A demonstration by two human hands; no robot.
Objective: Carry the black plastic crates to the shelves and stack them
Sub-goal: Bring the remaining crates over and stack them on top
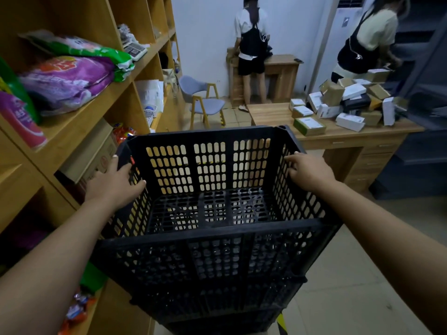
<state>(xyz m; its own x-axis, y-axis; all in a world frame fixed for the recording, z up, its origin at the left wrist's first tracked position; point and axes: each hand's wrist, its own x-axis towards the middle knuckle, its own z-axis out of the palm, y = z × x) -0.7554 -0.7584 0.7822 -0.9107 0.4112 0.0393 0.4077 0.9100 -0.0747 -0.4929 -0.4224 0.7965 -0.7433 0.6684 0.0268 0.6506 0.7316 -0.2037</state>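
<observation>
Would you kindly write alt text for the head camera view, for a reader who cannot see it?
Two bare hands, left hand and right hand, grip the side walls of an empty black crate atop other crates, beside wooden shelves holding bagged goods. Beyond, a desk carries boxes.

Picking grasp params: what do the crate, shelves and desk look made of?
Crate: black moulded plastic, matt; slotted lattice walls and floor.
Shelves: light wood or wood-look laminate, smooth; even colour, so likely laminate.
Desk: wood-grain top, visible streaks; solid or veneer unclear.
</observation>
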